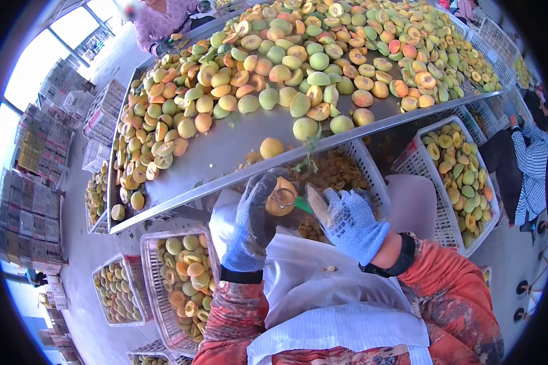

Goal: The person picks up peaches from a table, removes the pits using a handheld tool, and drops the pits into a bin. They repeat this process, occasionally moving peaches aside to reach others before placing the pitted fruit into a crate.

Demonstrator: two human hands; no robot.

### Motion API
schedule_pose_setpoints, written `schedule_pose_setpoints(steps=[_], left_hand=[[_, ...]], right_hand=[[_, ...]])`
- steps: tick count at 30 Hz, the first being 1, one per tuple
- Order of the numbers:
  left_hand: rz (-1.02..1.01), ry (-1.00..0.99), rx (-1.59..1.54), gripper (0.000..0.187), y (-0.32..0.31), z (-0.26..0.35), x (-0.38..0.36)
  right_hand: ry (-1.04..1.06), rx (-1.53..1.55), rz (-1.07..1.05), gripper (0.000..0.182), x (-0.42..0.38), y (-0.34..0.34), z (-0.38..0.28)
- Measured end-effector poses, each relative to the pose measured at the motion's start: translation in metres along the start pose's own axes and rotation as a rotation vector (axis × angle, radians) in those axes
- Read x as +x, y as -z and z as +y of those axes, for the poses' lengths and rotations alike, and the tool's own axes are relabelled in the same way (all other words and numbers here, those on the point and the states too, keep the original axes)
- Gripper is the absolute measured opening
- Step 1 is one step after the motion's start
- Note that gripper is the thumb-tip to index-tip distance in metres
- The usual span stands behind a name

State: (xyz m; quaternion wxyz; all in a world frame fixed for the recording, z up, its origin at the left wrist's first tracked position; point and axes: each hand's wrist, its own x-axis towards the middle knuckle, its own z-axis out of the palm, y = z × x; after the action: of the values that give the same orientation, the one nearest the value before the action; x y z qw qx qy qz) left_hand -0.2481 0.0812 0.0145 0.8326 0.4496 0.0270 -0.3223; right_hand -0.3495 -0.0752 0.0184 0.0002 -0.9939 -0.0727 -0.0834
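My left hand (254, 222), in a blue and grey work glove, holds a yellow-orange peach half (280, 196) with its cut side up. In my right hand (345, 220), gloved the same way, is a green-handled tool (302, 205). Its curved metal end lies at the middle of the peach half. Both hands are just off the near edge of the metal table (225, 143), above a crate with brown peach pits (335, 170). One whole yellow peach (272, 148) lies on the table close to my hands.
Halved peaches (286, 58) are heaped over the table. Peach crates stand at lower left (186, 286), farther left (119, 291) and right (460, 176). Stacked crates (33, 207) line the left. A person in pink (158, 24) works across the table; another person (530, 164) is at right.
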Motion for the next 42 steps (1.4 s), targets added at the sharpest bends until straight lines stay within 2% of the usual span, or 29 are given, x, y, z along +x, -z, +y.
schedule_pose_setpoints(steps=[1, 5, 8, 10, 11, 13, 14, 16, 17, 19, 20, 22, 23, 24, 26, 27, 28, 30, 31, 32, 34, 35, 37, 38, 40, 41, 42], left_hand=[[-0.026, -0.009, 0.103, 0.038, -0.005, 0.004, -0.006], [-0.064, -0.017, 0.166, 0.039, -0.015, 0.012, -0.017], [0.045, -0.002, 0.213, 0.038, -0.023, 0.011, -0.020], [0.111, -0.014, 0.279, 0.034, -0.029, 0.011, -0.025], [0.113, -0.010, 0.280, 0.034, -0.028, 0.009, -0.027], [-0.010, -0.555, 1.096, 0.031, -0.024, 0.005, -0.029], [-0.011, -0.552, 1.095, 0.031, -0.026, 0.004, -0.029], [0.120, -0.188, 0.523, 0.030, -0.030, 0.003, -0.030], [0.121, -0.186, 0.522, 0.030, -0.031, 0.005, -0.031], [0.150, -0.258, 0.806, 0.029, -0.034, 0.011, -0.033], [0.150, -0.255, 0.811, 0.029, -0.028, 0.012, -0.027], [0.032, -0.282, 0.559, 0.027, -0.012, 0.009, -0.012], [-0.074, -0.513, 0.664, 0.027, -0.024, 0.016, -0.020], [-0.078, -0.516, 0.667, 0.027, -0.026, 0.011, -0.020], [0.185, -0.978, 1.453, 0.029, -0.025, -0.001, -0.022], [0.216, -1.003, 1.586, 0.027, -0.025, -0.002, -0.025], [0.214, -0.996, 1.584, 0.027, -0.024, -0.004, -0.025], [0.169, -0.736, 1.232, 0.024, -0.020, -0.008, -0.022], [0.189, -0.410, 0.503, 0.022, -0.015, -0.012, -0.013], [0.189, -0.406, 0.506, 0.022, -0.015, -0.008, -0.011], [0.143, -0.132, 0.591, 0.021, -0.015, -0.001, -0.009], [0.081, -0.201, 0.592, 0.018, -0.017, -0.002, -0.005], [0.066, -0.172, 0.664, 0.018, -0.022, 0.002, -0.006], [0.061, -0.150, 0.735, 0.020, -0.025, 0.005, -0.005], [-0.013, -0.218, 0.719, 0.020, -0.021, 0.004, 0.001], [-0.026, -0.217, 0.605, 0.021, -0.026, 0.006, 0.001], [-0.042, -0.214, 0.493, 0.022, -0.029, 0.007, 0.003]], right_hand=[[-0.009, 0.006, 0.015, 0.056, -0.001, -0.001, -0.001], [0.007, 0.042, 0.119, 0.055, -0.004, -0.004, -0.004], [0.024, 0.034, 0.062, 0.055, -0.005, 0.002, -0.009], [0.028, -0.003, -0.109, 0.054, -0.007, 0.009, -0.012], [0.028, 0.000, -0.112, 0.054, -0.009, 0.008, -0.012], [0.067, 0.212, -0.132, 0.052, -0.013, 0.006, -0.011], [0.066, 0.212, -0.135, 0.052, -0.014, 0.007, -0.012], [-0.015, 0.520, -0.184, 0.049, -0.014, 0.008, -0.016], [-0.016, 0.521, -0.186, 0.049, -0.015, 0.009, -0.016], [-0.044, 0.896, -0.159, 0.046, -0.013, 0.010, -0.013], [-0.046, 0.902, -0.157, 0.046, -0.007, 0.017, -0.010], [-0.295, 1.416, -0.548, 0.041, 0.008, 0.037, 0.001], [-0.259, 1.369, -0.557, 0.039, 0.012, 0.032, 0.005], [-0.258, 1.370, -0.550, 0.039, 0.012, 0.023, 0.004], [-0.112, 0.654, -0.080, 0.042, 0.006, -0.001, -0.004], [-0.127, 0.587, -0.008, 0.045, 0.003, -0.009, -0.011], [-0.130, 0.588, -0.014, 0.045, -0.001, -0.012, -0.016], [-0.202, 0.690, -0.153, 0.044, -0.005, -0.011, -0.024], [-0.185, 0.732, -0.173, 0.044, -0.007, -0.013, -0.022], [-0.189, 0.736, -0.174, 0.044, -0.007, -0.012, -0.019], [-0.112, 0.725, -0.303, 0.043, -0.005, -0.008, -0.012], [-0.120, 0.726, -0.298, 0.043, -0.004, -0.013, -0.009], [0.008, 1.090, -0.219, 0.040, -0.002, -0.029, -0.003], [0.002, 1.089, -0.218, 0.040, -0.001, -0.021, -0.002], [-0.238, 1.424, -0.742, 0.039, 0.006, 0.003, -0.002], [-0.155, 1.435, -0.582, 0.039, 0.006, 0.003, 0.000], [-0.155, 1.434, -0.569, 0.039, 0.004, 0.005, 0.008]])
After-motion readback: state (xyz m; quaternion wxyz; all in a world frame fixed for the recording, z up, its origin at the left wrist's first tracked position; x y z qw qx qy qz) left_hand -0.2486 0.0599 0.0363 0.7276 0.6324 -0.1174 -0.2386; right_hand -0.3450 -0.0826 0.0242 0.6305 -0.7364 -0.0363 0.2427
